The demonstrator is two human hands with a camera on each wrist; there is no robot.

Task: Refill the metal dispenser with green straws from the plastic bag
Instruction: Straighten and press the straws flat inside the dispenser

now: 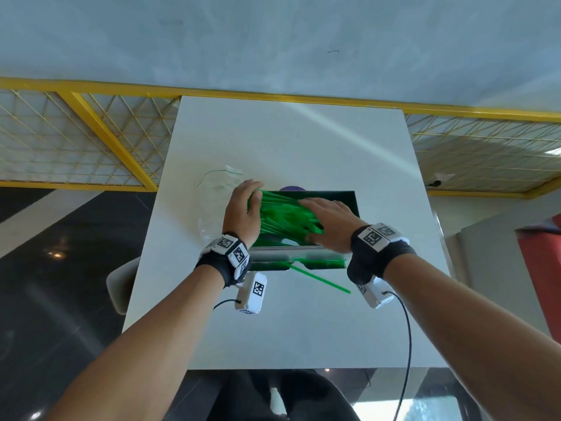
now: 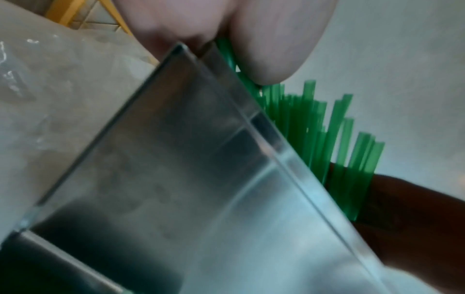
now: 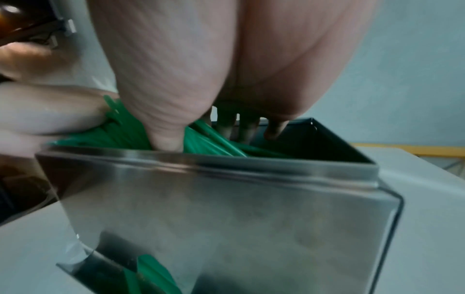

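green straws [image 1: 282,218]: heaped in open metal dispenser [image 1: 353,199] | plastic bag [image 1: 212,205]: crumpled beside

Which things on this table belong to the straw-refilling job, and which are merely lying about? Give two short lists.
Part of the job:
- metal dispenser, open at the top
- green straws heaped in its opening
- left hand and right hand, both on the straws
- clear plastic bag, left of the dispenser

Lying about:
- purple object behind the dispenser, mostly hidden
- yellow railing beyond the table
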